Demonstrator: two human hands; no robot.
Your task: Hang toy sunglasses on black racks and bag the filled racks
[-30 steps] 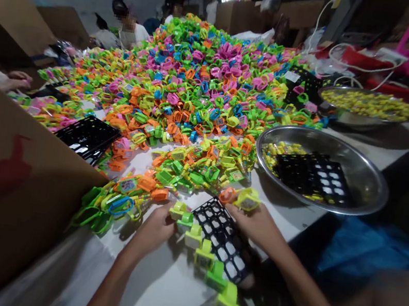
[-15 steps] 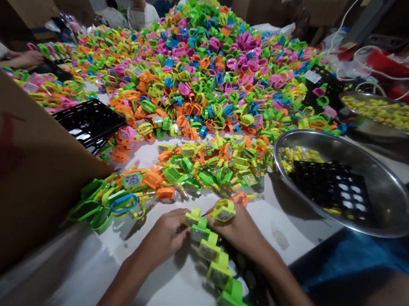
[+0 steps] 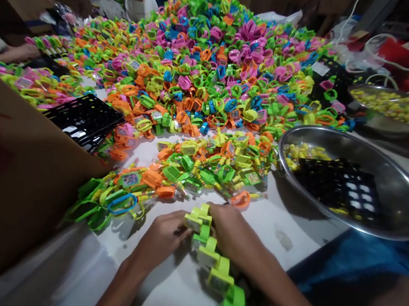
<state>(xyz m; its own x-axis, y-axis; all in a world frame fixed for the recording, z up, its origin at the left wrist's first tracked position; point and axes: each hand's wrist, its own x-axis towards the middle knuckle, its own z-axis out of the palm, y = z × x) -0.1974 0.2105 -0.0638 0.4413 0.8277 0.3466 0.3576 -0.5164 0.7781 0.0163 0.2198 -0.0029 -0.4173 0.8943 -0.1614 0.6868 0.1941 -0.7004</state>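
Observation:
Slanting down from my hands runs a row of yellow and green plastic toy watches (image 3: 222,276), their straps standing up as loops. My left hand (image 3: 164,235) is closed at the row's far end, fingers curled beside the last yellow watch; what they pinch is hidden. Against the other side of that end, my right hand (image 3: 229,227) closes on a yellow toy watch (image 3: 205,211), its fingertips mostly hidden behind it. Beyond both hands lie loose orange, green and yellow toy watches (image 3: 206,161) on the white tabletop (image 3: 170,283).
A big mound of colourful toy watches (image 3: 203,69) fills the table's back. At right, a steel basin (image 3: 399,206) holds black trays and small yellow pieces; another basin (image 3: 385,123) stands behind. Cardboard (image 3: 9,167) blocks the left, near black trays (image 3: 83,117). People work behind.
My right hand has brought its yellow toy watch down and left onto the far end of the row. My left hand has stayed almost in place. The view has shifted slightly.

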